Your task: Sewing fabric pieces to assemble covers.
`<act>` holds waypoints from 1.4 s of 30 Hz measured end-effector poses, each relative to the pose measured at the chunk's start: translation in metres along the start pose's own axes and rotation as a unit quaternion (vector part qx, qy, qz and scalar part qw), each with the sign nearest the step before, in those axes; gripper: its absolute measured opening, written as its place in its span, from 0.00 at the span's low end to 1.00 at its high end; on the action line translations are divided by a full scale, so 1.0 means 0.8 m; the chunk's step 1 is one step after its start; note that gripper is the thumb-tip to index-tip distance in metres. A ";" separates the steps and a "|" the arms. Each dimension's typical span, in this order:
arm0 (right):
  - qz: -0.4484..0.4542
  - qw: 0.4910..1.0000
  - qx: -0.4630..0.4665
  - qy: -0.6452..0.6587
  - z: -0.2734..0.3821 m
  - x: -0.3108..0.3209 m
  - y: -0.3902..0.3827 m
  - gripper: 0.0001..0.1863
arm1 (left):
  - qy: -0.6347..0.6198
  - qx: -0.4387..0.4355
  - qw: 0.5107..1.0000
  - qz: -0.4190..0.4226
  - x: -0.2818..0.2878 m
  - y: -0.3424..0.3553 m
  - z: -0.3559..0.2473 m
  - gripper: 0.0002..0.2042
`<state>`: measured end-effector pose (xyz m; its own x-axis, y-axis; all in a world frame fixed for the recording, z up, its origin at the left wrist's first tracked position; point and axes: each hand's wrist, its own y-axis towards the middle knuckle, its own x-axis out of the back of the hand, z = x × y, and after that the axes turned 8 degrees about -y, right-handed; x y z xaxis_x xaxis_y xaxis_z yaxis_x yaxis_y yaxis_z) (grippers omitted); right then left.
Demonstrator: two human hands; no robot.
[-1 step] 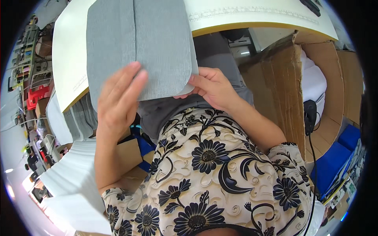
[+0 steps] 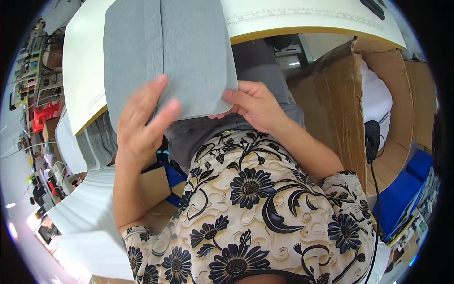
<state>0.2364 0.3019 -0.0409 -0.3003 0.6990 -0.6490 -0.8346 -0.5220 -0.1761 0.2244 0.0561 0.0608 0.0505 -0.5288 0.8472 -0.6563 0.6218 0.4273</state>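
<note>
Item: grey fabric piece (image 2: 170,52) on table (image 2: 80,71); my left hand (image 2: 142,125) fingers flat atop, right hand (image 2: 253,106) fingers pinching its edge; I see no shift.

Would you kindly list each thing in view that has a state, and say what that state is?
Grey fabric piece: lying flat on the white table, near edge overhanging.
Left hand: open, fingers spread flat on the fabric.
Right hand: pinching the fabric's near corner.
Cardboard box: open, white material inside.

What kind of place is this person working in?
Probably a sewing or garment workshop: a grey cloth piece lies on a white worktable, with stacked white fabric and a cardboard box nearby.
</note>
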 end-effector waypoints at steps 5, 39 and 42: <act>0.005 1.000 -0.009 0.000 -0.006 0.005 0.002 0.16 | -0.007 -0.053 0.996 0.066 0.011 0.002 0.006 0.16; 0.502 0.717 0.029 -0.482 -0.013 -0.364 0.119 0.27 | 0.080 -0.117 0.990 0.012 -0.079 -0.013 0.057 0.18; 0.587 0.670 -0.071 -0.450 -0.034 -0.416 0.099 0.22 | 0.108 -0.135 0.985 0.029 -0.066 0.000 0.056 0.19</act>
<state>0.2827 0.0148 0.1411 -0.9210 -0.2547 0.2947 0.2526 -0.9665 -0.0459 0.1876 0.0582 0.0022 0.1969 -0.3713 0.9074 -0.4401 0.7936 0.4202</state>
